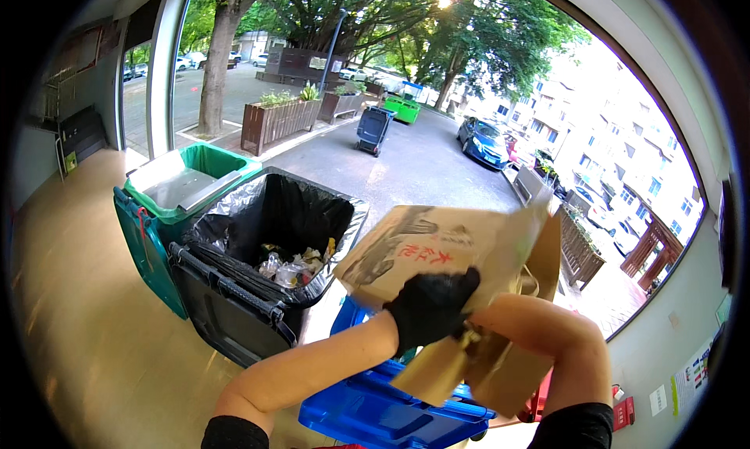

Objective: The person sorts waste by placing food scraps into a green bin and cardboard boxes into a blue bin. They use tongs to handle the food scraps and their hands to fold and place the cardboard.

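My left hand [433, 308], in a black glove, is closed on the lower edge of a brown printed cardboard box [437, 242]. The box is tilted, with a dark drawing and red lettering on its face. My right forearm reaches in behind folded brown cardboard flaps [512, 375]; the right hand itself is hidden, so its grip does not show. Part of the cardboard at the right is smeared by motion. Below the cardboard is a blue bin, its blue lid [383, 414] hanging open toward me.
Left of the blue bin, a black bin [355, 222] lined with a black bag holds mixed rubbish. Beyond it stands a green bin [242, 170] with a green liner. Outside are a dark wheeled bin [375, 128], wooden planters [277, 125] and a blue car [484, 142].
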The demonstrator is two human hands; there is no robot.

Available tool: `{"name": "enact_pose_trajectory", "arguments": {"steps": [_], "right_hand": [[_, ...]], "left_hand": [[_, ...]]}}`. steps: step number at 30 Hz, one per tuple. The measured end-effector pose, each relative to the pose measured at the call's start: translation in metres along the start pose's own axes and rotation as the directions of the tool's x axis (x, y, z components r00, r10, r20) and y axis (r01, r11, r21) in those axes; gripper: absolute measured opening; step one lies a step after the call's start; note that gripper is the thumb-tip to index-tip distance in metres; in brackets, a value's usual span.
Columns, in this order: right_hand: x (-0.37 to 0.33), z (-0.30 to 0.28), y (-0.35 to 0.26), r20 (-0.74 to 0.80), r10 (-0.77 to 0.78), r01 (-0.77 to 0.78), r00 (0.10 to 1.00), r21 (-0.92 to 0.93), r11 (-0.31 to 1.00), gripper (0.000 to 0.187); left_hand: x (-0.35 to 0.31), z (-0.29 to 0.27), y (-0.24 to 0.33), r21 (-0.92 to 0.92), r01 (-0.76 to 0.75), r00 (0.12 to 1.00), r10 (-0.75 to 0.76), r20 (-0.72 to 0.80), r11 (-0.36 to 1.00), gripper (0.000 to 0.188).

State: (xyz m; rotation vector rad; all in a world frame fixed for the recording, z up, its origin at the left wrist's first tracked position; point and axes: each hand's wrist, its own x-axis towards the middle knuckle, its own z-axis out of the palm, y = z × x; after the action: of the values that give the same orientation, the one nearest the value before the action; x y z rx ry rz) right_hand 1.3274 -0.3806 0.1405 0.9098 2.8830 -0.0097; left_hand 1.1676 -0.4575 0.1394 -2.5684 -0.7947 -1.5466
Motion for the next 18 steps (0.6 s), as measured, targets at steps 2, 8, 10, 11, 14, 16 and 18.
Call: {"name": "enact_pose_trajectory", "arguments": {"steps": [2, 8, 10, 11, 14, 16, 18], "right_hand": [[-0.015, 0.022, 0.006, -0.045, 0.043, -0.039, 0.998, 0.096, 0.995, 0.040], [-0.059, 0.026, -0.008, -0.129, 0.173, -0.146, 0.977, 0.192, 0.970, 0.049], [-0.067, 0.023, -0.007, -0.133, 0.209, -0.184, 0.969, 0.180, 0.966, 0.052], [-0.067, 0.022, -0.006, -0.131, 0.223, -0.200, 0.966, 0.170, 0.965, 0.054], [-0.074, 0.016, -0.009, -0.109, 0.233, -0.220, 0.966, 0.116, 0.968, 0.059], [-0.094, 0.012, -0.001, -0.081, 0.133, -0.128, 0.988, 0.058, 0.990, 0.067], [-0.111, 0.000, -0.009, -0.162, 0.131, -0.100, 0.978, 0.187, 0.977, 0.075]], "left_hand": [[-0.030, 0.033, -0.014, 0.015, -0.093, 0.993, 0.094, -0.067, 0.996, 0.060], [-0.025, 0.044, -0.027, 0.055, 0.085, 0.973, -0.094, 0.209, 0.995, 0.055], [-0.019, 0.050, -0.024, 0.056, 0.137, 0.965, -0.146, 0.218, 0.989, 0.053], [-0.020, 0.055, -0.027, 0.053, 0.146, 0.964, -0.154, 0.217, 0.988, 0.053], [-0.027, 0.064, -0.037, 0.038, 0.032, 0.995, -0.035, 0.097, 0.999, 0.051], [-0.028, 0.061, -0.031, 0.010, 0.008, 0.997, -0.009, 0.079, 1.000, 0.050], [-0.031, 0.063, -0.031, 0.005, 0.010, 0.998, -0.010, 0.060, 1.000, 0.047]]}}
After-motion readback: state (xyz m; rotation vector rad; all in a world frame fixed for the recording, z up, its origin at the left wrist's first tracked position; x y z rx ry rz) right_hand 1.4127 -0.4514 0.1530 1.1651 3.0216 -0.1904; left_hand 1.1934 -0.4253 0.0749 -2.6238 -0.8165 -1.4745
